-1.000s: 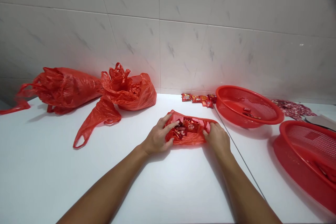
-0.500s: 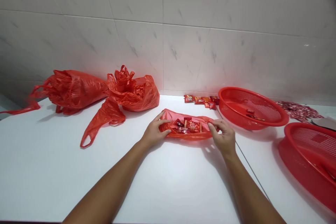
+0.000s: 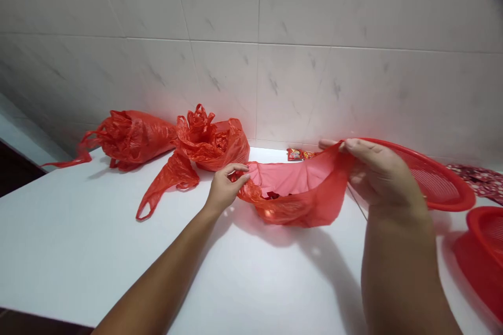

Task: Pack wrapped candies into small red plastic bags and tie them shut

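Observation:
Between my two hands a red plastic bag (image 3: 301, 209) is held with its mouth open upward. Small dark red packets (image 3: 272, 195) show inside it, mostly hidden by the front wall. My left hand (image 3: 225, 187) pinches the bag's left edge near the table. Raised higher and closer to the camera, my right hand (image 3: 371, 167) grips the right edge between thumb and fingers, stretching that side up.
Two red plastic bag bundles stand by the wall, one full (image 3: 141, 138) and one open (image 3: 231, 146) with a loose handle (image 3: 147, 207). Red packets (image 3: 295, 154) lie behind the held bag. At the right are one red basket (image 3: 444, 183), another basket (image 3: 485, 251) and patterned red pieces (image 3: 481, 180).
My right hand has lifted the bag's right side up and outward, widening it, so the packets inside show less. My left hand keeps its hold. The view has shifted a little right-to-left tilt.

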A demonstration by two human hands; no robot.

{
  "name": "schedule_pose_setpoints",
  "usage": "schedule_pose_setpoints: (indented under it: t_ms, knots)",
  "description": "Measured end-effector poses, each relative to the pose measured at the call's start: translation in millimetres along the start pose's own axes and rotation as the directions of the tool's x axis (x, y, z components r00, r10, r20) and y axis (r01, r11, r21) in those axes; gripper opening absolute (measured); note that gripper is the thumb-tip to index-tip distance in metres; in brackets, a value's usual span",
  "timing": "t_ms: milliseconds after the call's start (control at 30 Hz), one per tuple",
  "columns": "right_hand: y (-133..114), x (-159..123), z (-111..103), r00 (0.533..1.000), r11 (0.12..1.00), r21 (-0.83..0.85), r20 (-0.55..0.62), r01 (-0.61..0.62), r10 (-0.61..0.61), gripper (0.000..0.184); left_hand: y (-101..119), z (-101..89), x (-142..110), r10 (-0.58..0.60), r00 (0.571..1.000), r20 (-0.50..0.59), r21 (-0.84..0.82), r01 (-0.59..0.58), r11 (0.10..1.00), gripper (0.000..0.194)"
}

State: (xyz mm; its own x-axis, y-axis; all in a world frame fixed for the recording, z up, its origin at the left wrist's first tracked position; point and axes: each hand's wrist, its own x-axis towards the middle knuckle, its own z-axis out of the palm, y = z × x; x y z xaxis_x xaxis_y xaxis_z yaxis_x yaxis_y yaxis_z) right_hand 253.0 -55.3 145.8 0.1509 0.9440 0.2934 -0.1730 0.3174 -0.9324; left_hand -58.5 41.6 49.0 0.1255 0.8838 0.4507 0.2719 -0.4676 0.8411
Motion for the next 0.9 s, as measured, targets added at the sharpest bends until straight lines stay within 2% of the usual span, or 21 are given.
schedule_pose_setpoints:
  t_ms: [67, 133, 200, 267, 333, 400, 467, 533, 600, 667, 800, 900]
  knots:
    - [-3.9, -0.9, -4.0, 0.996, 0.998, -0.017, -0.066, 0.054, -0.055, 0.021, 23.3, -12.2, 11.1, -0.033, 0.995, 0.095, 0.053, 0.028, 0.998, 0.024]
    - [-3.5, -1.2, -8.0, 0.988, 0.994, -0.047, -0.116, 0.101, -0.106, 0.022, 50.2, -22.7, 21.2, -0.081, 0.987, 0.139, 0.112, 0.066, 0.992, 0.024]
    - [-2.3, -0.8, -10.2, 0.975, 0.985, -0.071, -0.149, 0.158, -0.167, 0.02, 77.6, -30.1, 28.3, -0.065, 0.996, 0.059, 0.217, 0.05, 0.975, 0.025]
    - [-3.1, -1.1, -10.0, 0.945, 0.965, -0.059, -0.197, 0.254, -0.261, 0.016, 102.4, -32.9, 31.1, 0.007, 0.997, -0.076, 0.313, 0.017, 0.95, 0.029]
    - [-6.7, -4.1, -7.9, 0.905, 0.941, -0.036, -0.264, 0.337, -0.334, 0.011, 122.1, -30.8, 29.8, 0.057, 0.984, -0.167, 0.306, -0.004, 0.952, 0.031]
    - [-13.0, -10.5, -4.9, 0.908, 0.945, -0.076, -0.264, 0.318, -0.327, 0.007, 136.0, -24.8, 25.7, 0.076, 0.973, -0.219, 0.233, -0.024, 0.972, 0.03]
    - [-21.0, -19.6, -1.2, 0.933, 0.948, -0.182, -0.207, 0.26, -0.295, 0.008, 144.6, -17.2, 21.3, 0.086, 0.965, -0.248, 0.178, -0.042, 0.983, 0.026]
    - [-28.3, -27.8, 2.7, 0.933, 0.934, -0.241, -0.181, 0.265, -0.312, 0.009, 149.1, -10.7, 18.0, 0.097, 0.964, -0.249, 0.158, -0.059, 0.986, 0.02]
    - [-31.3, -30.5, 6.3, 0.926, 0.933, -0.212, -0.186, 0.29, -0.329, 0.011, 151.0, -6.7, 16.0, 0.117, 0.966, -0.229, 0.16, -0.081, 0.984, 0.015]
    - [-28.1, -26.0, 8.9, 0.949, 0.955, -0.147, -0.146, 0.258, -0.279, 0.014, 151.8, -5.0, 14.8, 0.155, 0.964, -0.216, 0.175, -0.118, 0.978, 0.012]
    - [-12.7, -9.8, 15.5, 0.983, 0.983, -0.02, 0.004, 0.183, -0.183, 0.015, 154.5, -1.9, 11.2, 0.194, 0.958, -0.211, 0.146, -0.165, 0.975, 0.011]
    - [-6.2, -8.7, 30.4, 0.986, 0.994, -0.074, 0.15, 0.086, -0.074, 0.031, 159.1, 5.6, 5.4, 0.184, 0.965, -0.187, 0.146, -0.158, 0.977, 0.013]
